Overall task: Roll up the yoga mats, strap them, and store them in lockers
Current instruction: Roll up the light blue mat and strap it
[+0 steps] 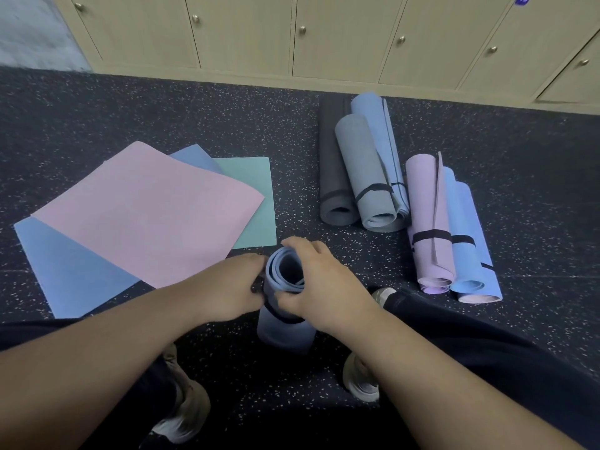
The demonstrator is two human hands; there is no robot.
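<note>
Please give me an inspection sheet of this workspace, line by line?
Surface: dark speckled floor.
Job's things: blue rolled mat upright, black strap around it; flat pink mat atop blue and green mats; strapped rolls, among them grey roll and purple roll, lying to the right.
Clutter: nothing seen.
Hands: left hand and right hand grip the upright roll's top.
Cables: nothing seen.
Surroundings: shut lockers along the wall.

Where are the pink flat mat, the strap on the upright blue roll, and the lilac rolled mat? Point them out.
pink flat mat [146, 212]: head view, middle of its top face.
strap [285, 317]: head view, black band below the right hand.
lilac rolled mat [425, 203]: head view, upper body of the roll.
</note>
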